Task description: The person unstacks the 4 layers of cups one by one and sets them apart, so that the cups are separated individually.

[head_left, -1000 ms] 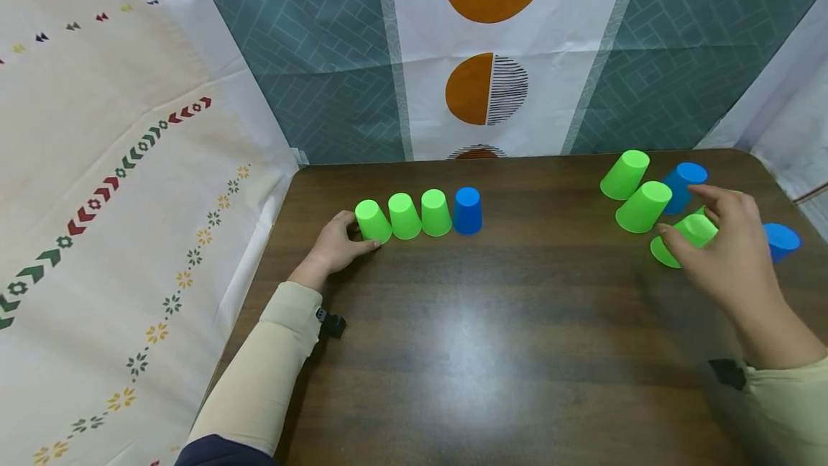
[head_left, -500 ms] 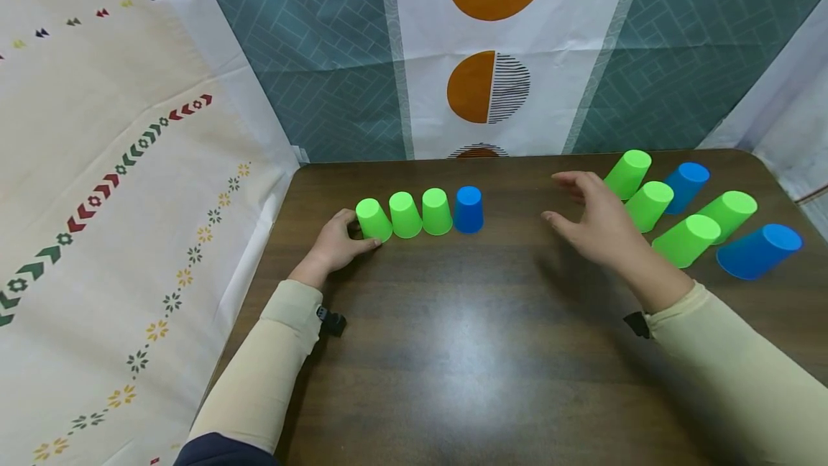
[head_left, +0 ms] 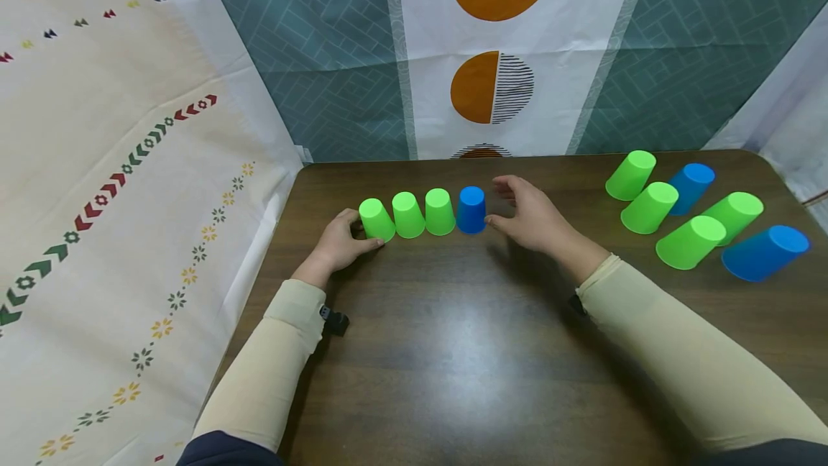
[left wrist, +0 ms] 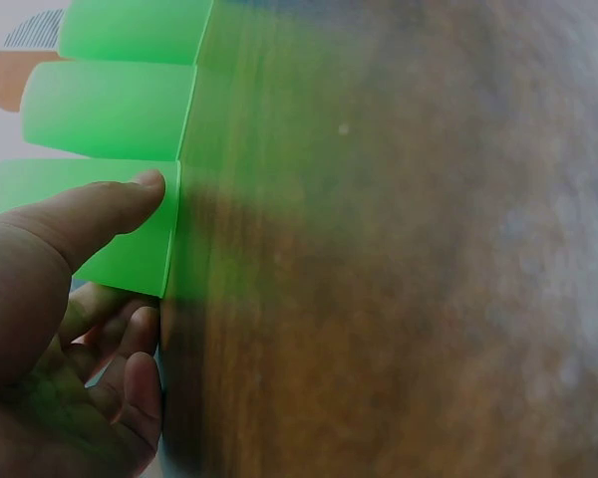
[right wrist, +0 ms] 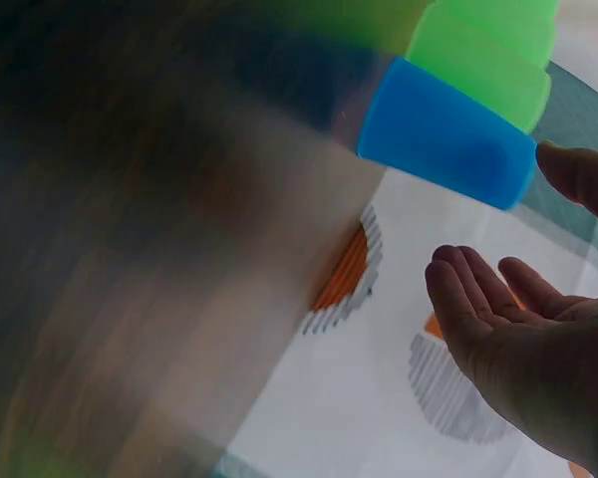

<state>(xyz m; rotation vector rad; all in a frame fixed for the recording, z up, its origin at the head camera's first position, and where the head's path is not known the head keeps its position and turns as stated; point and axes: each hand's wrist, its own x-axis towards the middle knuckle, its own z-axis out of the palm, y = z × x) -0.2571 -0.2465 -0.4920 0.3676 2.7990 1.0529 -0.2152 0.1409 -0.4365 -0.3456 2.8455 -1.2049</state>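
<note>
In the head view a row of upside-down cups stands on the table: a leftmost green cup (head_left: 376, 220), two more green cups, then a blue cup (head_left: 471, 210) at the right end. My left hand (head_left: 336, 244) holds the leftmost green cup, thumb across its near side in the left wrist view, fingers around its outer side. My right hand (head_left: 532, 220) hovers just right of the blue cup with thumb and fingers spread. The right wrist view shows the blue cup (right wrist: 447, 134) beside that thumb, with nothing inside the hand.
At the table's right, several green cups (head_left: 691, 243) and two blue cups (head_left: 765, 254) stand upside down in a loose cluster. A patterned cloth (head_left: 336, 56) hangs behind the table's back edge, and white cloth (head_left: 116, 236) hangs on the left.
My right hand has left the cluster of cups at the right and moved left, empty, to the blue cup in the row. My left hand stays on the leftmost green cup.
</note>
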